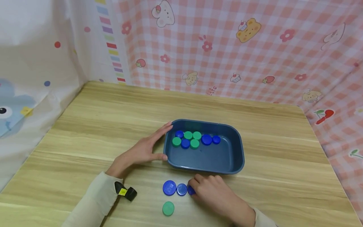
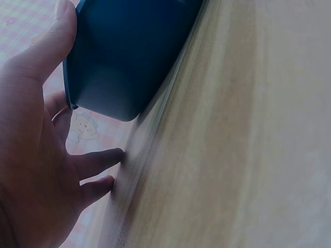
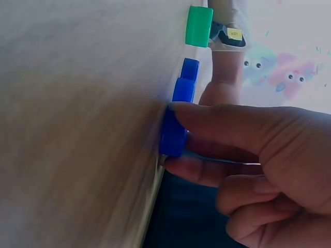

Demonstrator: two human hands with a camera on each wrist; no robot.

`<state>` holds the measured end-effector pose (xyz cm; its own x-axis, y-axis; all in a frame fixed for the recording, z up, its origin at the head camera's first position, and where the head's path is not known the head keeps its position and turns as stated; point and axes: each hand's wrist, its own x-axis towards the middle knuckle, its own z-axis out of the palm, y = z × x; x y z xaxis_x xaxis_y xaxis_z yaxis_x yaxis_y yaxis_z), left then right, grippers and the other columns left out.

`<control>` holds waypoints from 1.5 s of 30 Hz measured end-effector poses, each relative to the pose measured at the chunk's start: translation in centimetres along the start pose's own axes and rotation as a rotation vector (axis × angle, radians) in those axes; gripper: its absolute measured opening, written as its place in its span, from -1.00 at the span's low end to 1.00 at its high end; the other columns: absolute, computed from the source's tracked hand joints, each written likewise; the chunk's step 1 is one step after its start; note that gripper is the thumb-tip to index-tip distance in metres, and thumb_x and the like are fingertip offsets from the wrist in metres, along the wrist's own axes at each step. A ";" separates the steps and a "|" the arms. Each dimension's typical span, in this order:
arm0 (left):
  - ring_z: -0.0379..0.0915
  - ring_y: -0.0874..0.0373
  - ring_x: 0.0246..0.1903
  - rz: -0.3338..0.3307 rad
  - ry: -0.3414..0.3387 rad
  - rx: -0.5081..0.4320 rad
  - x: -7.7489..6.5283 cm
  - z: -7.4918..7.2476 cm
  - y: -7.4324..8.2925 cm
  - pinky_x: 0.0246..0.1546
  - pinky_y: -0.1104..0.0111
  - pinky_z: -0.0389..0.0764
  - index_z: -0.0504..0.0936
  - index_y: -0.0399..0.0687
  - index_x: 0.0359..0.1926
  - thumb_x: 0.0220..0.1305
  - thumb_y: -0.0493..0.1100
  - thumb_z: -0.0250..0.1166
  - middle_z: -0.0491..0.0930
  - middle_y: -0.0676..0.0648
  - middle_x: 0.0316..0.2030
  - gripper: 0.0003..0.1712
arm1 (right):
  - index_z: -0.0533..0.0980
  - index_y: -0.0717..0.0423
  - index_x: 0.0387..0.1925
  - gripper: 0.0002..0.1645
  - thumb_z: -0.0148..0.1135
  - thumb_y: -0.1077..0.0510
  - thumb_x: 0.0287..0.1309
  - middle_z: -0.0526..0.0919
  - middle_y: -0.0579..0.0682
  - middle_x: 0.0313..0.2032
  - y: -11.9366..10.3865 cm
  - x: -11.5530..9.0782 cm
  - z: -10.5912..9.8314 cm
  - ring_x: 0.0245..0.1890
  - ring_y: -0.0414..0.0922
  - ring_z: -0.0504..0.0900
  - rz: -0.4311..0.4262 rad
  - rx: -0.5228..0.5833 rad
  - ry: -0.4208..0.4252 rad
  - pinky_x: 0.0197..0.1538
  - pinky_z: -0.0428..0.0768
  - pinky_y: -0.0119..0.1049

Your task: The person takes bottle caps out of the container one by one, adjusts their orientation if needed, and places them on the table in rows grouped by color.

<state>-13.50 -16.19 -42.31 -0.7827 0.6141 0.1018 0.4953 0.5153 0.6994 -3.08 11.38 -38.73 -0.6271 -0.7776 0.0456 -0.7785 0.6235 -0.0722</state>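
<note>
In the head view my right hand (image 1: 212,192) pinches a blue bottle cap (image 1: 191,190) on the table, just in front of a dark blue plastic bin (image 1: 204,161). The right wrist view shows thumb and fingertips on opposite sides of this cap (image 3: 173,134). Two more blue caps lie in a row left of it: a smaller one (image 1: 181,189) and a larger one (image 1: 169,188). Below the row is a green cap (image 1: 168,208). At the bin's left end my left hand (image 1: 143,149) rests against the rim, thumb and fingers spread apart and nearly straight.
Inside the bin, several green caps (image 1: 194,144) and blue caps (image 1: 206,139) are grouped toward the far left. A wood-grain table (image 1: 283,151) lies under everything. Patterned cloth (image 1: 221,60) hangs behind it and at the sides.
</note>
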 end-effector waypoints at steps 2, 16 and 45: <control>-0.12 0.11 0.42 0.001 0.002 0.000 0.0 0.0 0.0 0.26 -0.04 0.20 -0.11 0.30 0.51 0.06 0.18 0.42 -0.27 0.31 0.47 0.15 | 0.59 0.01 -0.31 -0.84 0.35 0.06 0.06 0.54 -0.14 -0.46 0.0 0.0 0.0 -0.61 -0.25 0.46 0.000 -0.001 -0.007 -0.65 0.32 -0.41; -0.11 0.10 0.42 0.003 0.004 0.007 0.1 0.0 0.0 0.25 -0.05 0.22 -0.11 0.28 0.51 0.06 0.17 0.43 -0.28 0.31 0.47 0.15 | 0.60 0.01 -0.26 -0.78 0.36 0.01 0.08 0.57 -0.13 -0.44 0.1 0.1 -0.2 -0.60 -0.26 0.45 0.017 0.008 -0.053 -0.64 0.30 -0.45; -0.13 0.06 0.42 0.003 -0.001 -0.003 0.0 0.0 0.1 0.26 -0.06 0.19 -0.10 0.25 0.51 0.06 0.13 0.44 -0.27 0.29 0.48 0.15 | 0.60 -0.03 -0.18 -0.69 0.34 -0.10 0.12 0.53 -0.20 -0.41 0.0 -0.4 -3.3 -0.62 -0.32 0.37 0.040 0.074 0.096 -0.60 0.28 -0.53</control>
<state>-13.46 -16.16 -42.25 -0.7811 0.6158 0.1034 0.4964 0.5119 0.7012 -2.89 11.95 -35.47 -0.6602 -0.7386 0.1364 -0.7507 0.6437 -0.1486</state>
